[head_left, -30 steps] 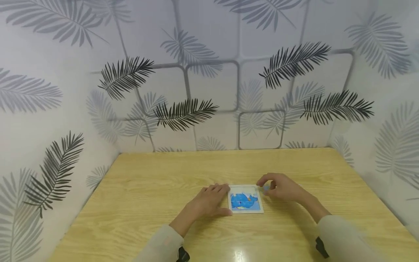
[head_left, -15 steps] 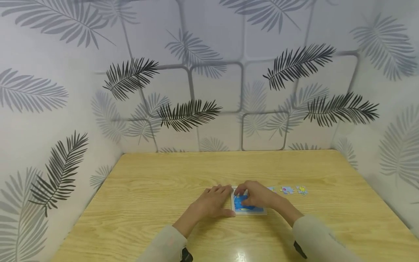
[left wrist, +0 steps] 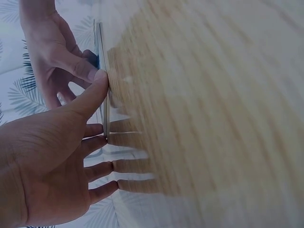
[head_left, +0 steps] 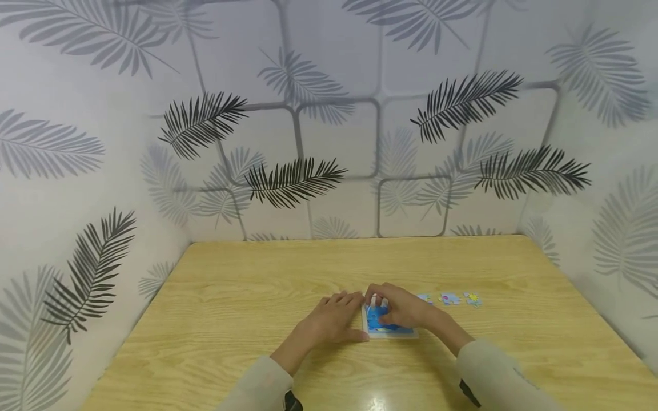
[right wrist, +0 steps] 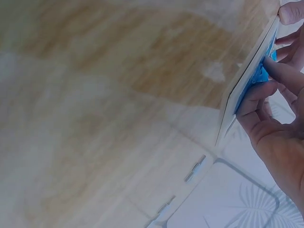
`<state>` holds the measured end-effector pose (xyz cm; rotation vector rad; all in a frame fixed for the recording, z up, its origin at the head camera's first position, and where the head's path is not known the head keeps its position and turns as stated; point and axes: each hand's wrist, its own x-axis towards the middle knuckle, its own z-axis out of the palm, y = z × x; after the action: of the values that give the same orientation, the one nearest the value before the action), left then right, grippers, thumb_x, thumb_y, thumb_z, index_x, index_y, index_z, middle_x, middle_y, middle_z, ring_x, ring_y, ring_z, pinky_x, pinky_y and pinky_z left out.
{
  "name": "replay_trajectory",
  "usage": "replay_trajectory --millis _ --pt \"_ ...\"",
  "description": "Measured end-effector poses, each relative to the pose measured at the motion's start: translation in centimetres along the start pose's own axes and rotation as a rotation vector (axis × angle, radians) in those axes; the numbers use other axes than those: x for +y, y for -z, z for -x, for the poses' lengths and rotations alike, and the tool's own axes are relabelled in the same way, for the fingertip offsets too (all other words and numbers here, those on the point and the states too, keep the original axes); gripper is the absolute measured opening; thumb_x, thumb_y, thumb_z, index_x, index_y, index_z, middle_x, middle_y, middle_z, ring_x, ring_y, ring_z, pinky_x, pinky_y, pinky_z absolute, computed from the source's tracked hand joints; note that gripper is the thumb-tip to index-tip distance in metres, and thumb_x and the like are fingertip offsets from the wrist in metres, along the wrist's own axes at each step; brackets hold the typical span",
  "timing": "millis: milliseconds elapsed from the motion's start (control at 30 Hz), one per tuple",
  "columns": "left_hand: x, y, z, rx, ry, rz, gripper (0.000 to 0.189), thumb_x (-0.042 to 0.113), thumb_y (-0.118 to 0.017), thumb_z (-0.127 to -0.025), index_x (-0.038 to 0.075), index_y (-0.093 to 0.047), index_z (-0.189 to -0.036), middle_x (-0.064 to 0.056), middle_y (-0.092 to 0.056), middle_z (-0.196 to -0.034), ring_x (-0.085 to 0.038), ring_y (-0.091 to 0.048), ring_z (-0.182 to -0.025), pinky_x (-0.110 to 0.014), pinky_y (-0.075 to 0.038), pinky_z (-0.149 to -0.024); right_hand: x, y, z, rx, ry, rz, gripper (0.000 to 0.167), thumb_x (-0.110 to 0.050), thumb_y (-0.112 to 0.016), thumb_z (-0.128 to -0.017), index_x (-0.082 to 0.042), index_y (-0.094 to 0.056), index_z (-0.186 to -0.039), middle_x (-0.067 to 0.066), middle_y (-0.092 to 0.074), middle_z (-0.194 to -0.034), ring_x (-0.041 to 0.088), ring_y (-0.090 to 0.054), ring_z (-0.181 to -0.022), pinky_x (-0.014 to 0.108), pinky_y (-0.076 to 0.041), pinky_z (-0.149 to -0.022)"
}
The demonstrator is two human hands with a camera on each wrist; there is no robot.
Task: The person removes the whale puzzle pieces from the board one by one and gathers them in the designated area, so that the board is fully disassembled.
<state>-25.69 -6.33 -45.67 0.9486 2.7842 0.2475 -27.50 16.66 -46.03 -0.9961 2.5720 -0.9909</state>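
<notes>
A small jigsaw puzzle (head_left: 403, 331) with a pale frame and a blue animal picture lies on the table. My left hand (head_left: 329, 319) rests flat at its left side, fingers spread and thumb at the near left corner. In the left wrist view, the left fingertips and thumb (left wrist: 97, 90) touch the board's edge. Over the board, my right hand (head_left: 403, 305) has its fingers and thumb bent down onto the upper left of the picture. A blue puzzle piece (right wrist: 273, 55) shows between the right fingers, largely hidden by them.
Loose puzzle pieces lie in a row right of the board: one partly behind the right hand, a pink-and-blue piece (head_left: 450, 298) and one with a yellow sun (head_left: 472, 298). The wooden table (head_left: 247, 285) meets a leaf-patterned wall (head_left: 329, 137) at the back.
My right hand has moved left from beside the board, with a blue puzzle piece, onto the picture. That uncovers the loose pieces. In the last half second it barely shifts; the left hand stays.
</notes>
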Motion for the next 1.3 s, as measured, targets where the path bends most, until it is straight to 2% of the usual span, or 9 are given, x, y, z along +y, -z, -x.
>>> replay_trajectory --millis 300,567,700,867,1000,1200,1300 --pt "-0.6 -0.6 -0.4 0.017 -0.017 0.018 0.079 0.059 -0.064 -0.098 0.018 -0.034 -0.159 -0.008 -0.036 -0.167 -0.04 -0.033 -0.153 -0.062 -0.032 -0.119 -0.2 -0.2 0.3 0.057 0.024 0.013 0.031 0.002 -0.078 -0.09 -0.008 -0.065 -0.117 0.011 -0.058 -0.11 0.011 -0.05 -0.075 0.025 -0.048 -0.069" --pt "0.0 -0.1 -0.1 0.006 -0.022 0.022 0.074 0.059 -0.062 -0.099 0.016 -0.037 -0.154 -0.008 -0.037 -0.165 -0.04 -0.035 -0.151 -0.062 -0.035 -0.117 0.0 -0.3 0.7 0.09 0.052 0.042 0.028 0.002 -0.078 -0.089 -0.007 -0.069 -0.114 0.009 -0.061 -0.105 0.009 -0.052 -0.074 0.023 -0.05 -0.068" --pt "0.1 -0.1 -0.1 -0.01 -0.013 0.024 0.076 0.059 -0.062 -0.099 0.016 -0.035 -0.157 -0.008 -0.035 -0.167 -0.038 -0.033 -0.153 -0.061 -0.034 -0.118 0.3 0.2 1.3 0.109 0.057 0.035 0.029 0.001 -0.079 -0.088 -0.007 -0.069 -0.114 0.007 -0.064 -0.105 0.008 -0.053 -0.07 0.024 -0.051 -0.065" --pt "0.3 -0.1 -0.3 -0.018 0.016 0.022 0.08 0.059 -0.064 -0.098 0.016 -0.034 -0.16 -0.005 -0.034 -0.168 -0.034 -0.032 -0.154 -0.057 -0.032 -0.12 1.1 2.1 3.0 0.166 0.015 0.029 0.025 0.0 -0.079 -0.088 -0.011 -0.07 -0.109 0.004 -0.068 -0.107 0.008 -0.049 -0.062 0.025 -0.048 -0.059" --pt "0.1 -0.4 -0.4 -0.001 0.006 -0.003 0.082 0.06 -0.063 -0.098 0.016 -0.033 -0.16 -0.004 -0.035 -0.168 -0.033 -0.033 -0.154 -0.056 -0.033 -0.12 2.3 3.5 4.9 0.199 -0.016 0.04 0.022 -0.001 -0.078 -0.089 -0.015 -0.072 -0.104 0.003 -0.069 -0.109 0.005 -0.042 -0.056 0.024 -0.045 -0.056" --pt "-0.2 -0.5 -0.3 0.01 -0.014 -0.006 0.081 0.06 -0.063 -0.098 0.015 -0.034 -0.16 -0.005 -0.036 -0.167 -0.033 -0.033 -0.153 -0.057 -0.034 -0.119 3.8 4.6 7.8 0.219 -0.005 0.058 0.017 -0.002 -0.078 -0.09 -0.016 -0.076 -0.099 0.003 -0.07 -0.108 0.011 -0.047 -0.069 0.023 -0.042 -0.058" --pt "-0.8 -1.2 -0.6 0.019 -0.016 -0.001 0.083 0.061 -0.063 -0.098 0.016 -0.034 -0.161 -0.005 -0.036 -0.167 -0.035 -0.032 -0.154 -0.059 -0.033 -0.119 4.3 4.8 8.7 0.219 0.017 0.074 0.016 -0.001 -0.078 -0.089 -0.016 -0.076 -0.096 0.005 -0.071 -0.107 0.009 -0.047 -0.069 0.023 -0.042 -0.059"
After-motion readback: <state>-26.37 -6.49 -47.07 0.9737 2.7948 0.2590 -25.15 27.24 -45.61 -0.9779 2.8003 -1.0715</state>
